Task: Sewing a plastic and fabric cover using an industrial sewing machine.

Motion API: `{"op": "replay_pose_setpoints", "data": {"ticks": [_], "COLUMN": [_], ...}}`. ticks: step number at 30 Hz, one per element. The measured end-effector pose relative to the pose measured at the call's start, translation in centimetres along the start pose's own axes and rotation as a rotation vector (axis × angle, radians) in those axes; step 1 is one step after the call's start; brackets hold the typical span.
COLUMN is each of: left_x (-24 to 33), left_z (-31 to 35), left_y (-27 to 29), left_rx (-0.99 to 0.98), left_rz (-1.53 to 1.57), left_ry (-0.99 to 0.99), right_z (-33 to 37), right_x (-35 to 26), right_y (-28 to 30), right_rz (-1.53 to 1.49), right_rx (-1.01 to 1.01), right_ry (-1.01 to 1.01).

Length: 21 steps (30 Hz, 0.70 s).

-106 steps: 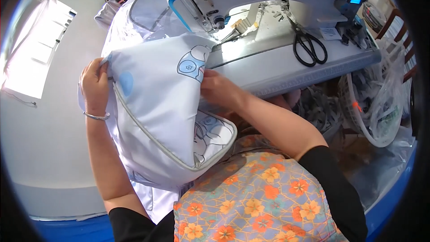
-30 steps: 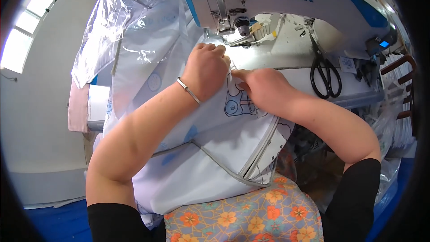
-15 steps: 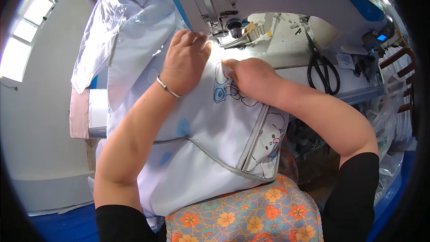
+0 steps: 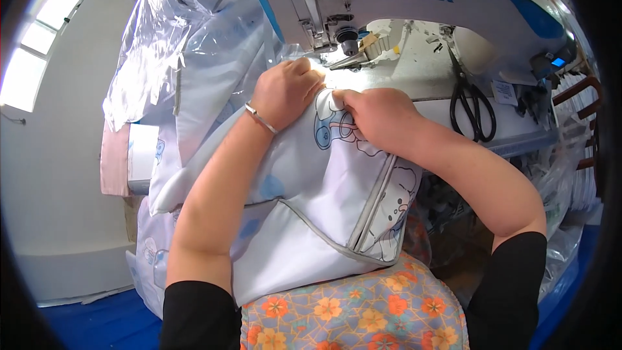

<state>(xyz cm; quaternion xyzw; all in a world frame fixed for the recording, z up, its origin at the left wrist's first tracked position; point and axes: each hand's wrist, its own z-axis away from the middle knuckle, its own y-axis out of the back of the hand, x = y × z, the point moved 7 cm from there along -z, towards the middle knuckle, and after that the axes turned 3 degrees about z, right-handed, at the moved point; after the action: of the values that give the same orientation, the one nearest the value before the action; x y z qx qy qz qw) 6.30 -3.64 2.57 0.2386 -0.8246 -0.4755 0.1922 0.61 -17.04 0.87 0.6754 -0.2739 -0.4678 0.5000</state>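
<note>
White fabric (image 4: 304,175) with blue and black cartoon prints and grey piping drapes from the sewing machine (image 4: 402,0) down to my lap. My left hand (image 4: 288,94), a silver bangle at its wrist, is closed on the fabric edge just below the needle area; its fingertips are partly lost in the bright lamp glare. To its right, my right hand (image 4: 382,116) pinches the same fabric between thumb and fingers, beside a printed blue figure. Both hands are close together in front of the presser foot, which the glare partly hides.
Black scissors (image 4: 473,100) lie on the machine bed to the right, near a small white label (image 4: 504,93). Clear plastic sheeting (image 4: 152,52) and more fabric heap at the left. A floral apron (image 4: 356,304) covers my lap.
My left hand has shifted right and slightly down, closer to the right hand, drawing the fabric with it. A fabric fold at the left now hangs lower. The whole view has shifted slightly.
</note>
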Motion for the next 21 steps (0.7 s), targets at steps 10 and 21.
{"op": "replay_pose_setpoints", "data": {"ticks": [10, 21], "left_x": [-0.3, -0.5], "left_z": [-0.4, -0.5], "left_y": [-0.1, 3.0], "left_rx": [-0.116, 0.187], "left_rz": [0.077, -0.162], "left_ry": [-0.046, -0.190], "right_z": [-0.4, -1.1], "right_x": [0.3, 0.2], "right_y": [0.3, -0.5], "right_rz": [-0.005, 0.060], "right_rx": [0.019, 0.162], "right_ry": [-0.002, -0.015]}}
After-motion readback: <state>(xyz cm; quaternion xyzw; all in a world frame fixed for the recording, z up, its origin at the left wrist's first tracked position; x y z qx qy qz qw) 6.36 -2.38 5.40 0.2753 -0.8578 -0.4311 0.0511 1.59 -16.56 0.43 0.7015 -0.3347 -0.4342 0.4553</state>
